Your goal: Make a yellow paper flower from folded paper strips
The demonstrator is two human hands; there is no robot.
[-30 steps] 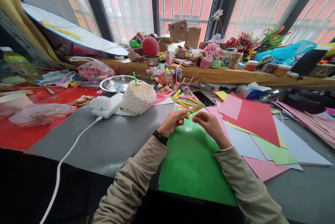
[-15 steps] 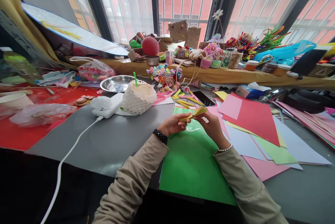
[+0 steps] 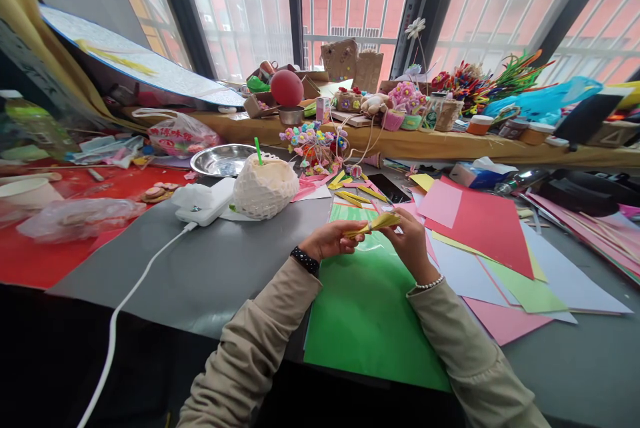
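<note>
Two beige sleeves reach over a green sheet (image 3: 370,321) on a grey table (image 3: 210,268). Above the sheet, the left hand (image 3: 327,240) pinches the near end of a folded yellow paper piece (image 3: 377,223), while the right hand (image 3: 410,241) closes its fingers (image 3: 395,231) on the far end. Red, pink and white sheets (image 3: 480,228) fan out to the right. Beyond lie yellow scraps (image 3: 355,196), a white netted ball (image 3: 265,186) and a steel bowl (image 3: 220,159). Craft flowers (image 3: 315,141) crowd the window ledge (image 3: 440,145).
</note>
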